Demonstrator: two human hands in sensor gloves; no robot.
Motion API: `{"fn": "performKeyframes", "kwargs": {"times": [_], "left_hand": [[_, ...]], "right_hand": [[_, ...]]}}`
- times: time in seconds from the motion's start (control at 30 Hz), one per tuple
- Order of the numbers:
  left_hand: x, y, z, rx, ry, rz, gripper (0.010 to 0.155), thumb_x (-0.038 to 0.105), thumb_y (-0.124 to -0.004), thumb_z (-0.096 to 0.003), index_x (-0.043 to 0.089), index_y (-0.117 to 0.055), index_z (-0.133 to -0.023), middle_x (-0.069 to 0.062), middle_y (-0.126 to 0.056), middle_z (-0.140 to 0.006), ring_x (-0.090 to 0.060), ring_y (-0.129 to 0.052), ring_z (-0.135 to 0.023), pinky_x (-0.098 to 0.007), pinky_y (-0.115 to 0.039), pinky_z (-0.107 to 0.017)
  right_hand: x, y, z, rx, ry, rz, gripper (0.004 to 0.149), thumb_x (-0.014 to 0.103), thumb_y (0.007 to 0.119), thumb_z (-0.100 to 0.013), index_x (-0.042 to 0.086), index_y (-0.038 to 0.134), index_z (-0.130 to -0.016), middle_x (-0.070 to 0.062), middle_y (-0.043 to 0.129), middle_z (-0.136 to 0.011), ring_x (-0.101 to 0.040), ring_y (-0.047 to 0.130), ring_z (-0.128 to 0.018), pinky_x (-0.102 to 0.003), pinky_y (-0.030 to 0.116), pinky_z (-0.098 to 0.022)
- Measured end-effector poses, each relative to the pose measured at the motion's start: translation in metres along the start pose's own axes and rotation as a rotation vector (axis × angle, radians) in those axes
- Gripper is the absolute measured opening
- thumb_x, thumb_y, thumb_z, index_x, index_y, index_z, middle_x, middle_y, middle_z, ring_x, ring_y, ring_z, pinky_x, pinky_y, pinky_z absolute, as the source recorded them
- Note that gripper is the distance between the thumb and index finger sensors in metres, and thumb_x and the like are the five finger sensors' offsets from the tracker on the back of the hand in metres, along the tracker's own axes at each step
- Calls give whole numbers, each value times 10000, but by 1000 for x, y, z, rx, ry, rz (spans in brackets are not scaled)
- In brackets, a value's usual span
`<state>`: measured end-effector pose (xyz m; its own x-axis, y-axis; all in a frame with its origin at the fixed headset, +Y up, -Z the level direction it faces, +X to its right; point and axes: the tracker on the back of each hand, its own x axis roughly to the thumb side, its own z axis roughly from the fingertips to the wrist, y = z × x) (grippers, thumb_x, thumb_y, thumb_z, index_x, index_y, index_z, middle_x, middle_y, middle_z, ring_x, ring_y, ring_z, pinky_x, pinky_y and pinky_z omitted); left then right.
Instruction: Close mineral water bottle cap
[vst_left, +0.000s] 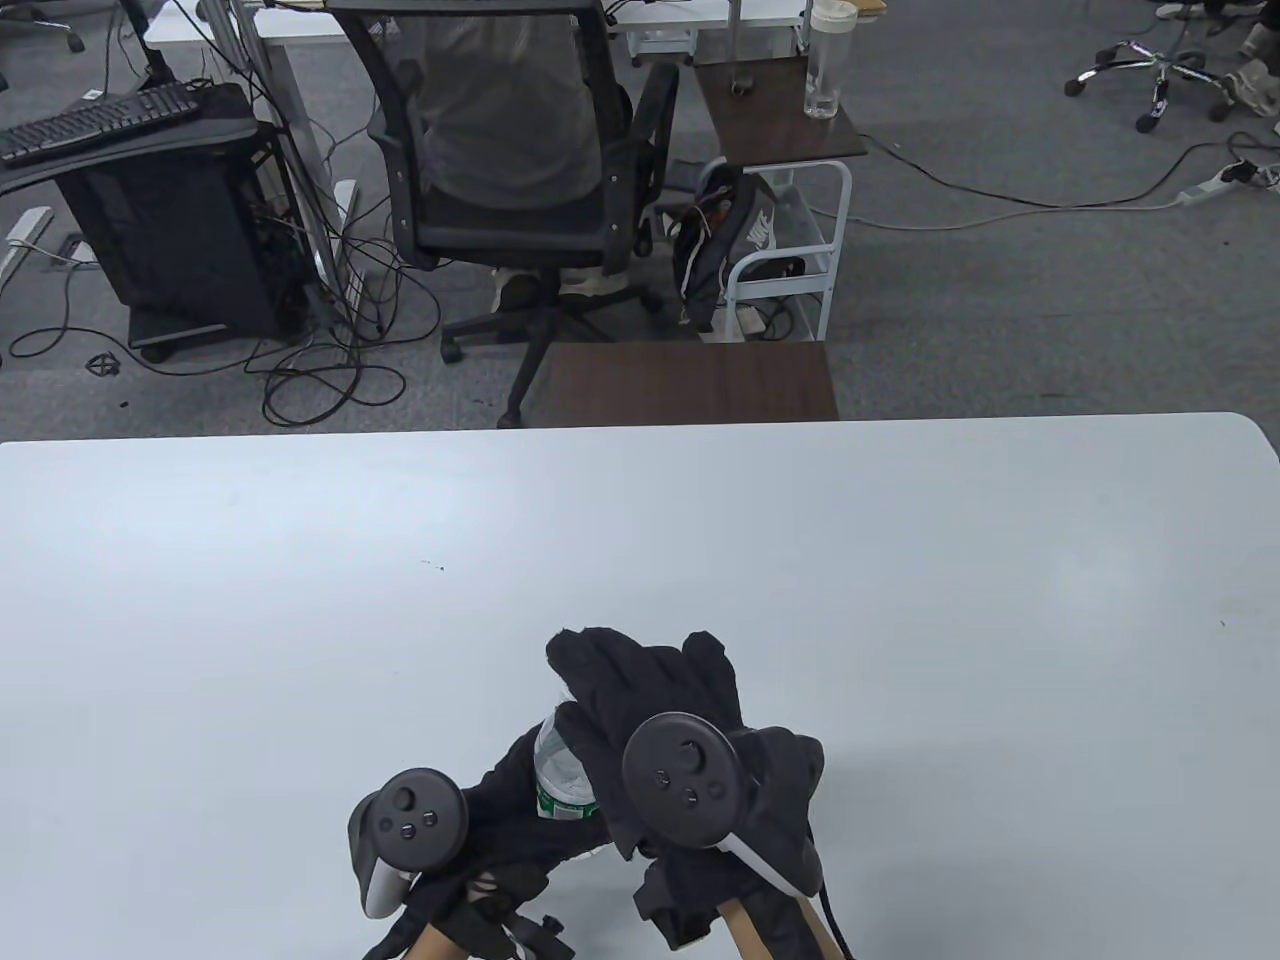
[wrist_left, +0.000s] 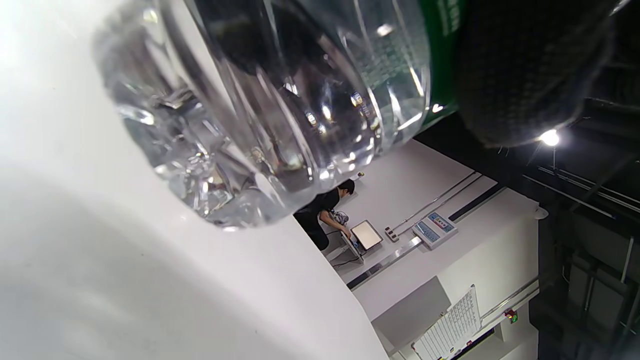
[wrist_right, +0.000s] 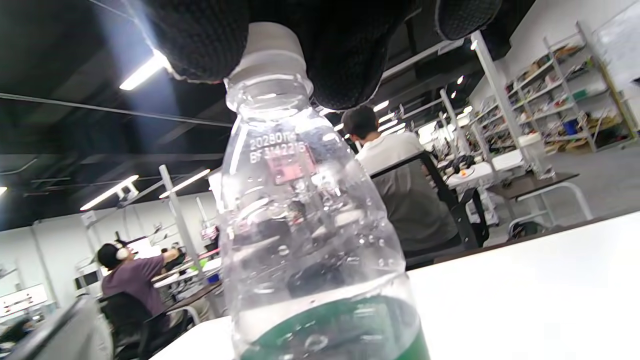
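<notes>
Both hands are working right at the near edge of the bench (vst_left: 300, 560). The left hand (vst_left: 480, 820) has its grip wrapped round the body of the mineral water bottle (vst_left: 560, 775), down by the green label (wrist_right: 345, 325), and the base sits on the benchtop in the left wrist view. Right hand (vst_left: 660, 720) is on top, grip clamped over the white cap (wrist_right: 267, 47) with gloved fingertips (wrist_right: 200, 45) on either side of it. The bottle looks upright, between the two hands.

I reckon the cap's seated on the neck and mid-twist, though I can't tell how far down the thread it is. To do it well: keep the left grip firm so the body doesn't spin or crush, keep the cap square to the neck, and turn until it stops.

Room-wise, beyond the right grip is lots of open benchtop, while the near edge is close, so don't drift backwards. An office chair (vst_left: 510, 140) sits well past the far edge.
</notes>
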<state>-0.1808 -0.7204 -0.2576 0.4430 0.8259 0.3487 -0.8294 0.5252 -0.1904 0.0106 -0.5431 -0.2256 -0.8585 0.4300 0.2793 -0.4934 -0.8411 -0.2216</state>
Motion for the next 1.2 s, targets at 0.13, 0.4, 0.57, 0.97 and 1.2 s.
{"fn": "performKeyframes", "kwargs": {"times": [0.13, 0.4, 0.57, 0.97, 1.2], "left_hand": [[0, 0, 1, 25, 15, -15, 919, 510, -973, -433, 156, -474, -1119, -193, -619, -1077, -473, -749, -970, -650, -584, -681], [1, 1, 0, -4, -8, 17, 918, 510, -975, -433, 163, -474, -1120, -186, -617, -1081, -468, -744, -975, -647, -577, -688], [1, 0, 0, -24, -20, 13, 920, 511, -975, -434, 160, -476, -1122, -187, -623, -1079, -467, -748, -974, -651, -576, -687], [0, -2, 1, 14, 3, -7, 912, 507, -974, -430, 147, -492, -1116, -196, -640, -1065, -469, -775, -954, -654, -590, -676], [-1, 3, -4, -156, -121, 92, 912, 499, -977, -439, 179, -474, -1129, -170, -620, -1094, -450, -750, -994, -662, -562, -704]], "right_hand": [[-3, 6, 0, -116, 51, 23, 574, 608, 803, -448, 421, 719, -985, 96, 823, -991, -92, 889, -792, -585, 497, -848], [-22, 3, -2, -10, -31, -168, 712, 630, 767, -461, 361, 585, -1095, 47, 685, -1147, -169, 810, -994, -619, 484, -829], [-23, 2, -6, 115, -50, -237, 576, 500, 758, -518, 385, 628, -1067, 74, 722, -1130, -162, 819, -1003, -627, 467, -832], [-11, 12, 0, -73, 23, -68, 532, 507, 773, -480, 405, 716, -999, 60, 830, -1016, -121, 894, -751, -559, 541, -825], [-24, 1, -2, 173, -135, -316, 540, 503, 754, -509, 436, 665, -1038, 125, 721, -1129, -149, 793, -1012, -609, 485, -834]]}}
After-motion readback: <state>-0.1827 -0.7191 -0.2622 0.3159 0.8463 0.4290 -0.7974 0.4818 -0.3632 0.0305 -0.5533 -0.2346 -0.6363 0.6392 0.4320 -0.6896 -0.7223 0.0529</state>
